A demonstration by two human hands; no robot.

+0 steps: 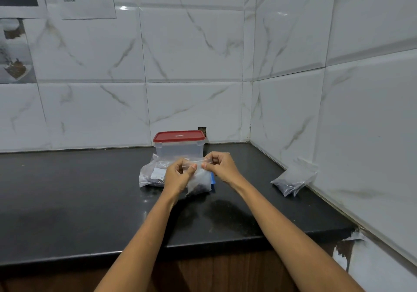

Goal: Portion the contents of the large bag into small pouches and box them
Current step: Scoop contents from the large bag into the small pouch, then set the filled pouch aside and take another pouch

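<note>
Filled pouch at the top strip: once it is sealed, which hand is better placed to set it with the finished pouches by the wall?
Right, probably. The right hand pinches the pouch on the side nearer the finished pouches, which lie to the right; the left hand would have to cross over.

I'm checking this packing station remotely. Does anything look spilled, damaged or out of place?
No spill shows. The container has its red lid on, so nothing can be boxed yet, and filled pouches lean against the right wall, far from it. A wall tile below the counter's right end looks broken.
</note>
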